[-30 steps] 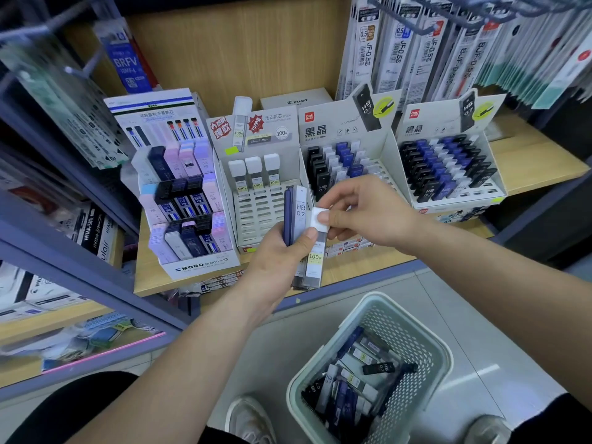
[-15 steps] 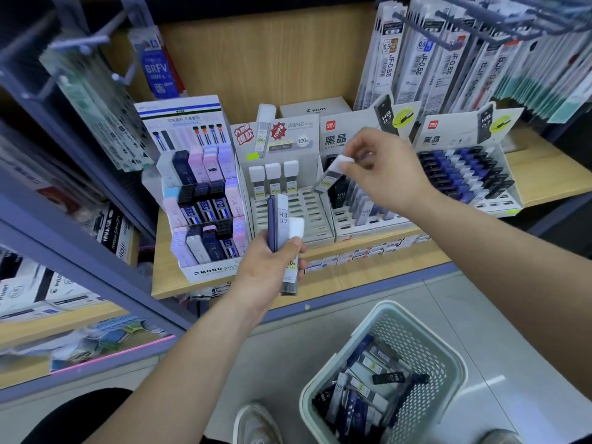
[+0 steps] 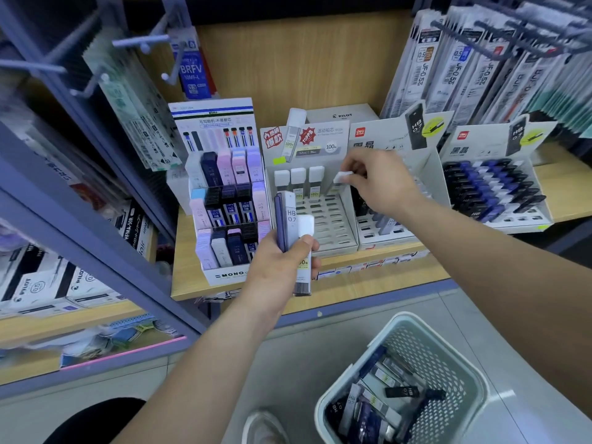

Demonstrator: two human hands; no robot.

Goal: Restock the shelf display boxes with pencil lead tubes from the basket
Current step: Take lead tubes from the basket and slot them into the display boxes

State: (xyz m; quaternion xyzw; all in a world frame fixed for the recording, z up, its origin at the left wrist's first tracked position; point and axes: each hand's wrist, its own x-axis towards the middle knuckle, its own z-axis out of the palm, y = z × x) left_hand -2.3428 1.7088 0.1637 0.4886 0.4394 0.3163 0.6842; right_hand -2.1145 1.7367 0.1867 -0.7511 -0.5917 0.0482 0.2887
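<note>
**Down the stationery aisle: restock barely under way**

Down by the feet, the basket (image 3: pixel 443 355) holds a good heap of tubes (image 3: pixel 382 397), so there is plenty left to shelve by the look of it. Up a level, the left hand (image 3: pixel 278 267) is clamped round a bundle (image 3: pixel 290 219) of three or four, thumb pressed across the front. It holds them upright just in front of the shelf (image 3: pixel 352 285). Those are queued, not placed.

Now the right hand (image 3: pixel 381 184): fingertips pinch one white-capped tube (image 3: pixel 341 177) by its cap. It hangs tilted over the back row of the white box (image 3: pixel 331 227), right beside the three tubes (image 3: pixel 298 182) standing there. Not seated yet, I'd say, and I cannot tell whether its foot has found a slot.

That box is the story. Three are in and one is poised, with row upon row of bare slots in front. Early days, I reckon.

Next door, the Deli box (image 3: pixel 386 233) sits partly hidden behind that hand, with a few tubes and open slots showing near its front. Further along, the end box (image 3: pixel 495 190) looks well stocked, with only a bare strip at its front edge. Out left, the Mono box (image 3: pixel 224 203) looks close to full.
</note>
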